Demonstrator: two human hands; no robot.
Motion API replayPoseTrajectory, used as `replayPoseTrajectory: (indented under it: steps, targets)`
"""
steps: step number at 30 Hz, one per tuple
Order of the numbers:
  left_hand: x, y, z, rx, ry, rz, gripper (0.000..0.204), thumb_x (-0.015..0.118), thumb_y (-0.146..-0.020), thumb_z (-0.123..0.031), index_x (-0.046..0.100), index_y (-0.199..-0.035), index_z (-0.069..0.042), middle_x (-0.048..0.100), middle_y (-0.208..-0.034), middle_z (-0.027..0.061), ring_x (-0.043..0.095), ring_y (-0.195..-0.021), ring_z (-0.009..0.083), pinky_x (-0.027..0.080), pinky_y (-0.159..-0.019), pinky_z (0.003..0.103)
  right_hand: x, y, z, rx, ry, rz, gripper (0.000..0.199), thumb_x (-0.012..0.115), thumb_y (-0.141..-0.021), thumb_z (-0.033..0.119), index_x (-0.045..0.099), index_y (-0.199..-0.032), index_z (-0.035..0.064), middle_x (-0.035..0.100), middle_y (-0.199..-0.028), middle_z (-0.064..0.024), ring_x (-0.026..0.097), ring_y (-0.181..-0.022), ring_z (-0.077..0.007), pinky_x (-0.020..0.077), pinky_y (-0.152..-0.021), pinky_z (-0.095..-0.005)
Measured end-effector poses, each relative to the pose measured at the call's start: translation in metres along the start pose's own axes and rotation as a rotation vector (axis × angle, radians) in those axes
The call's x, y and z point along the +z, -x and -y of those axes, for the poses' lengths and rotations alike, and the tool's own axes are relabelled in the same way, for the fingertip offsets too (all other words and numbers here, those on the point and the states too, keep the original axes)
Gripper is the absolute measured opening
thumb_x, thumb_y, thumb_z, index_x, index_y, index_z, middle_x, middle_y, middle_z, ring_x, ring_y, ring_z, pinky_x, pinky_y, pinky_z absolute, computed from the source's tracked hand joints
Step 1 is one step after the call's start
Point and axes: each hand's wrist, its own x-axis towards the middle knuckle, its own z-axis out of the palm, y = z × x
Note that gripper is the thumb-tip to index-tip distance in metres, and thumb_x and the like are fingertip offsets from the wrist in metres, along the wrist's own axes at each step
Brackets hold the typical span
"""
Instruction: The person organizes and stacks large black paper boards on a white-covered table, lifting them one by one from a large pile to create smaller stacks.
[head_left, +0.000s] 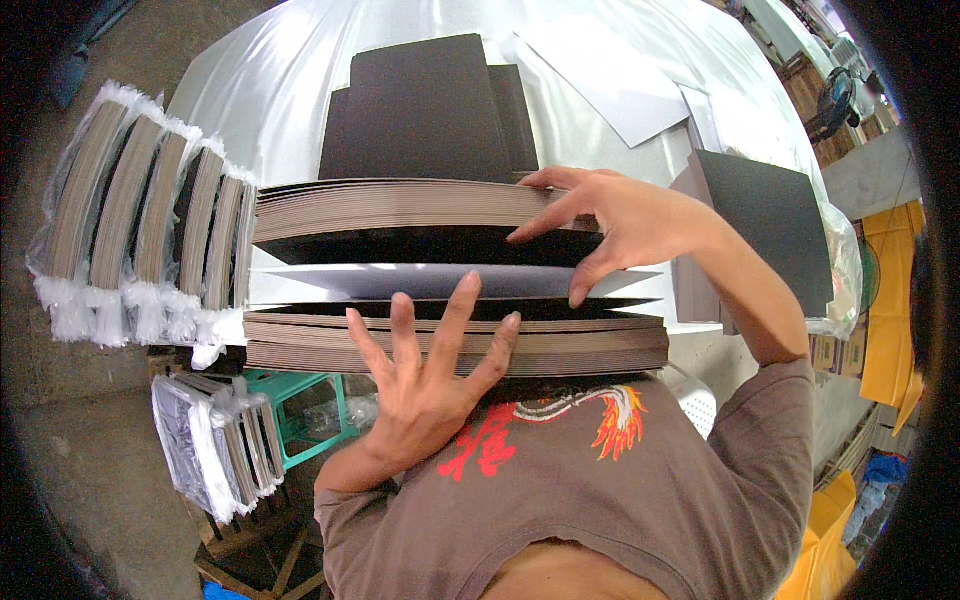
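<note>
At the near edge of the table draped in glossy white sheeting point(255, 105), you have two thick stacks of grey-brown boards with black faces: the far stack point(390, 210) and the near stack point(600, 350), which lies close against your brown shirt point(620, 500). A pale, smooth strip point(400, 281) shows in the gap between them; whether it is a loose sheet or a board's face, you can't tell from here.

Your right hand point(645, 215) arches over the right end, thumb and fingers set wide apart, fingertips at the far stack and thumb down by the near one, with no board visibly pinched. Your left hand point(420, 385) is fanned across the near stack, fingers well spread and clasping nothing visible.

You seem to be parting or evening the stacks; the next move calls for steadying both and keeping their edges level.

Beyond the far stack, toward the table's far edge, are large flat black boards point(420, 110), with a white sheet point(610, 85) to their right. A black-topped block point(770, 235) sits by the right edge; plastic-wrapped bundles of boards point(120, 205) line the left.
</note>
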Motion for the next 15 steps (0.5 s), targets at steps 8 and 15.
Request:
replayPoseTrajectory:
  steps: [8,15]
  targets:
    - [-0.0074,-0.0009,-0.0025,0.024,-0.067,0.062,0.038,0.056,-0.082,-0.030,0.058,-0.120,-0.030,0.046,-0.136,-0.0012,0.029,-0.132,0.0377,0.007,-0.094,0.076,0.0016,0.0018,-0.0051,-0.045,-0.097,0.019,0.033,0.064,-0.077,0.010,0.065,-0.110,0.0112,0.041,-0.132,-0.0227,0.047,-0.117,-0.0360,0.0415,-0.095,-0.0384]
    - [-0.0116,-0.0020,-0.0018,-0.005,0.012,0.165,0.043,0.059,-0.082,-0.028,0.053,-0.124,-0.033,0.042,-0.140,0.0007,0.021,-0.133,0.0467,0.006,-0.096,0.074,0.0052,0.0044,0.0022,-0.009,0.012,-0.066,0.059,0.080,-0.060,0.028,0.064,-0.113,0.0083,0.041,-0.132,-0.0216,0.046,-0.118,-0.0351,0.0384,-0.097,-0.0390]
